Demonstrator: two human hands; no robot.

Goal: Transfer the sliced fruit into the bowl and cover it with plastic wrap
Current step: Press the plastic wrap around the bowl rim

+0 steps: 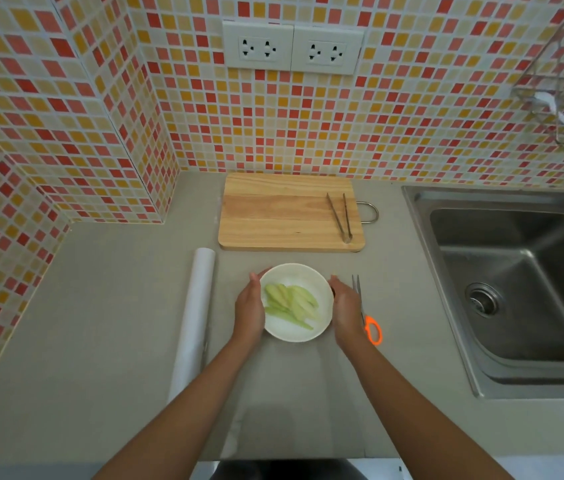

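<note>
Head view, looking down on a grey bench set into a corner of red, orange and cream mosaic tile. The white bowl stood near the middle of the bench, just in front of the wooden cutting board, and held the pale green sliced fruit. A sheet of plastic wrap appeared to lie over the bowl and run back toward the near bench edge, but it was nearly invisible; only faint creases and a sheen showed, and whether it sealed the rim could not be told. The left hand and the right hand flanked the bowl, palms turned inward against its sides, fingers extended and held together rather than curled, pressing but gripping nothing. Both forearms entered from the bottom edge and converged on the bowl; the elbows were cut off. The right hand hid the middle of the scissors, leaving the blade tips and one orange handle loop in sight. The plastic wrap roll lay lengthwise to the left of the bowl, well apart from it. Metal tongs rested on the right end of the board. The steel sink was cropped at the right edge. Two wall sockets sat above the board.
</note>
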